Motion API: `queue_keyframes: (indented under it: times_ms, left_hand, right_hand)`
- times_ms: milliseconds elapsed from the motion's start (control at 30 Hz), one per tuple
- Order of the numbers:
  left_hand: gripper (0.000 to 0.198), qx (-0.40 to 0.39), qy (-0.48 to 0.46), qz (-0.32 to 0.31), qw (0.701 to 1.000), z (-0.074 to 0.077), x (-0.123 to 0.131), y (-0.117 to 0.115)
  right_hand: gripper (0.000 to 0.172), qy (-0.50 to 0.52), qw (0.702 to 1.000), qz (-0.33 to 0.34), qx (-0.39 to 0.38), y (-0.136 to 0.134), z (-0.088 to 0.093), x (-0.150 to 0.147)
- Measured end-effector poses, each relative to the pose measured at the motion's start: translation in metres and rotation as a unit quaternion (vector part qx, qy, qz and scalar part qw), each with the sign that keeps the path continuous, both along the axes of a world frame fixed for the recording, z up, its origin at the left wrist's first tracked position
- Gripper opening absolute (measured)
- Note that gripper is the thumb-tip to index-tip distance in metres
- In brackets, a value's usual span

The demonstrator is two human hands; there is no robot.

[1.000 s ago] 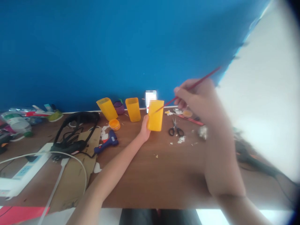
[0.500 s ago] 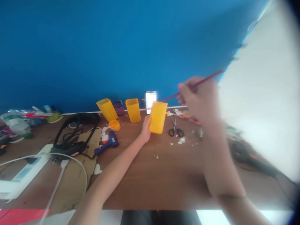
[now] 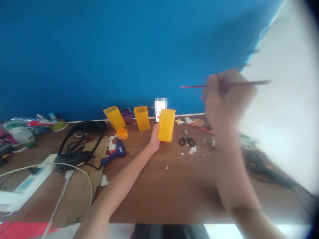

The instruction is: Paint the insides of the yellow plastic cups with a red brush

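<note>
A yellow cup (image 3: 166,125) is gripped upright by my left hand (image 3: 155,138), whose fingers are partly hidden behind it. Raised at the right, my right hand (image 3: 225,99) pinches a slim dark-red paintbrush (image 3: 193,87). The brush lies nearly level, its tip pointing left, up and apart from the cup; motion blurs the hand. Two similar yellow cups stand near the wall: a tilted one (image 3: 115,118) and an upright one (image 3: 142,118). In front of the tilted cup is a small orange paint jar (image 3: 122,134). A purple pot (image 3: 127,117) sits between the two cups.
Black-handled scissors (image 3: 186,137) lie beside white scraps (image 3: 192,150). A blue glue gun (image 3: 115,152) rests by cardboard (image 3: 74,196). Leftward are a black headset (image 3: 82,139), a white power strip (image 3: 32,182) and a plastic bottle (image 3: 21,134). A lit phone (image 3: 159,108) leans on the blue wall.
My right hand has moved up and right, drawing the paintbrush away from the cup and turning it closer to level. The held cup has shifted slightly left.
</note>
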State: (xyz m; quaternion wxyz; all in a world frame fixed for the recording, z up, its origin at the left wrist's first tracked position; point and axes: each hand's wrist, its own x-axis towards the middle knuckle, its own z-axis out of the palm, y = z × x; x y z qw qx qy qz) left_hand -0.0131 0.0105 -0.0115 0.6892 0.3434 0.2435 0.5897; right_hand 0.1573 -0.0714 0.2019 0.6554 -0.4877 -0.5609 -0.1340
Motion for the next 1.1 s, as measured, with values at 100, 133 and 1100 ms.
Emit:
queue_keyframes:
  times_ms: [100,133,1100]
  left_hand:
    - [0.038,-0.01,-0.002,0.006,1.0,-0.001,0.0,0.001]
    - [0.038,-0.012,-0.006,0.008,1.0,-0.001,0.001,0.001]
    - [0.041,-0.024,-0.004,0.001,1.0,-0.004,0.001,0.005]
  right_hand:
    - [0.015,0.033,0.98,0.151,-0.121,-0.005,0.001,0.002]
    - [0.015,0.031,0.964,0.193,-0.182,-0.005,0.0,0.003]
    - [0.021,-0.023,0.995,0.066,-0.076,0.005,-0.006,-0.002]
